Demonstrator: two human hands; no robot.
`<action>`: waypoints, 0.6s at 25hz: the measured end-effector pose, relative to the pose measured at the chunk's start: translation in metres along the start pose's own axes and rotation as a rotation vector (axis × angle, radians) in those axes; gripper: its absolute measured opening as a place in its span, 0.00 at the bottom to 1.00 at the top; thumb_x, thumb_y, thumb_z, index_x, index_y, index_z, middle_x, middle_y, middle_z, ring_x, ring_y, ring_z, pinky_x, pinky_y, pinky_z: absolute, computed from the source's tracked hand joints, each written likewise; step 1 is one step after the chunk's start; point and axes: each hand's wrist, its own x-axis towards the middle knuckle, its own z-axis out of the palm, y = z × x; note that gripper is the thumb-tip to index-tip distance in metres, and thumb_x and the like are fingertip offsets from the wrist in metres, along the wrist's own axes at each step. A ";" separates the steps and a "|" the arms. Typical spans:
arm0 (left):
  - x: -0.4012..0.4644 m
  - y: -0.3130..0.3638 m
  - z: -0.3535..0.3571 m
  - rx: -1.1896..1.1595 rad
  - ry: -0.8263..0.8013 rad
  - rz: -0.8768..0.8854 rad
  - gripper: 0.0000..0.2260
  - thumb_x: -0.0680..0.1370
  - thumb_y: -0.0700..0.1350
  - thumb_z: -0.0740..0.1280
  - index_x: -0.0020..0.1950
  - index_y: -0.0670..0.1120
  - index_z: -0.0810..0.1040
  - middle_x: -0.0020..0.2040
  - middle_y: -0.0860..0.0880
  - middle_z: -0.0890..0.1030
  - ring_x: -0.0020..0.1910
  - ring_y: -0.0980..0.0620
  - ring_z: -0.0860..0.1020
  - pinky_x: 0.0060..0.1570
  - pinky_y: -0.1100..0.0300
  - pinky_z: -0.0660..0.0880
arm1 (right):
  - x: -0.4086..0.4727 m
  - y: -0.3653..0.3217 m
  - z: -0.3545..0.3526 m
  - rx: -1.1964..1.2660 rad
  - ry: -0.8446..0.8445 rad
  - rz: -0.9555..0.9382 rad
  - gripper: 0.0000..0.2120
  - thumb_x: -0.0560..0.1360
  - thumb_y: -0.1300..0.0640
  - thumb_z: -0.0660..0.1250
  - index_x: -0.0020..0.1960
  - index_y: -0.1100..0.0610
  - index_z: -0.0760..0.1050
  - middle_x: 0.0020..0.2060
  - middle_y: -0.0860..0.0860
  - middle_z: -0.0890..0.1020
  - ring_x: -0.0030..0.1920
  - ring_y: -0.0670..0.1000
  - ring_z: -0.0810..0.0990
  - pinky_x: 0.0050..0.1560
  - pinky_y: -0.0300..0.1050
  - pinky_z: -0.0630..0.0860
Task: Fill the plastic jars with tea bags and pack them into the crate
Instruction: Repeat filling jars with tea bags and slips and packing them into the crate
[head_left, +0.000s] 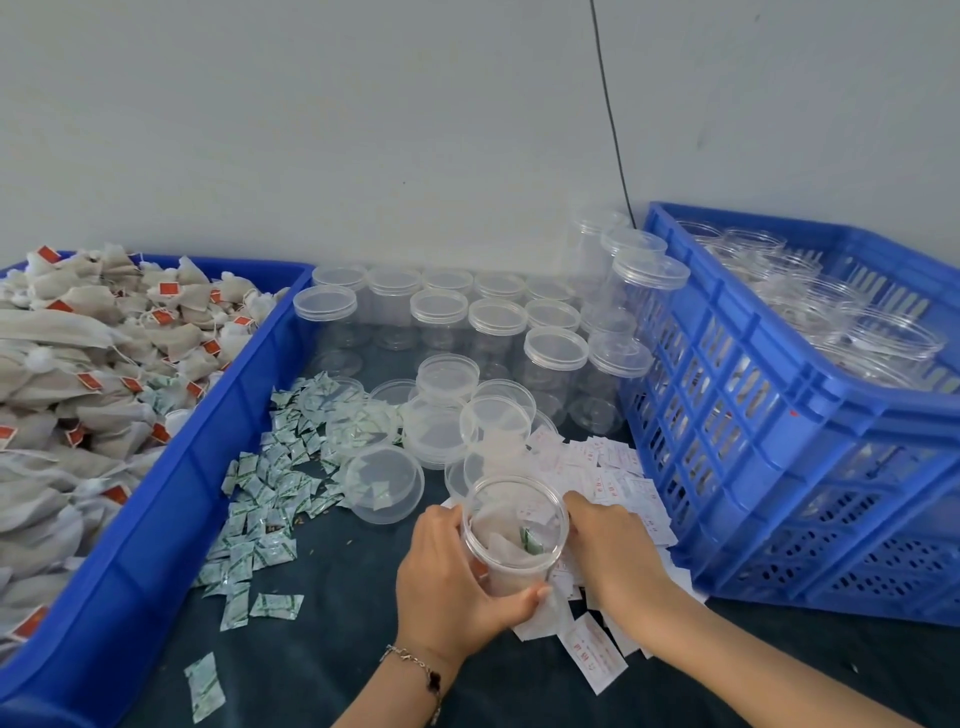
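Jar (514, 535) contents blurred between hands

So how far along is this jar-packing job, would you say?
Partway, I'd say. Several jars already sit in the blue crate. The left hand grips an open jar holding a few bags, with the right hand beside it. Many empty jars and a heaped bin of tea bags remain.
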 end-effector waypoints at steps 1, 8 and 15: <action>0.000 0.000 0.000 0.000 0.006 0.005 0.37 0.57 0.71 0.65 0.46 0.38 0.77 0.40 0.47 0.76 0.37 0.50 0.78 0.26 0.64 0.70 | -0.001 0.001 -0.003 0.136 0.027 0.033 0.04 0.79 0.58 0.60 0.52 0.51 0.71 0.36 0.43 0.76 0.40 0.47 0.74 0.34 0.34 0.64; 0.001 0.000 0.001 -0.019 0.065 0.027 0.38 0.63 0.74 0.62 0.46 0.38 0.77 0.40 0.48 0.75 0.37 0.52 0.76 0.27 0.66 0.68 | -0.014 -0.008 -0.037 0.607 0.632 -0.271 0.05 0.73 0.59 0.68 0.47 0.54 0.82 0.54 0.39 0.78 0.61 0.38 0.74 0.60 0.30 0.70; 0.000 0.000 0.003 -0.052 0.086 0.031 0.41 0.66 0.77 0.57 0.47 0.38 0.76 0.40 0.49 0.74 0.37 0.51 0.76 0.29 0.65 0.69 | -0.023 -0.008 -0.024 0.348 0.600 -0.573 0.16 0.66 0.68 0.71 0.51 0.55 0.83 0.60 0.47 0.73 0.62 0.50 0.72 0.57 0.51 0.72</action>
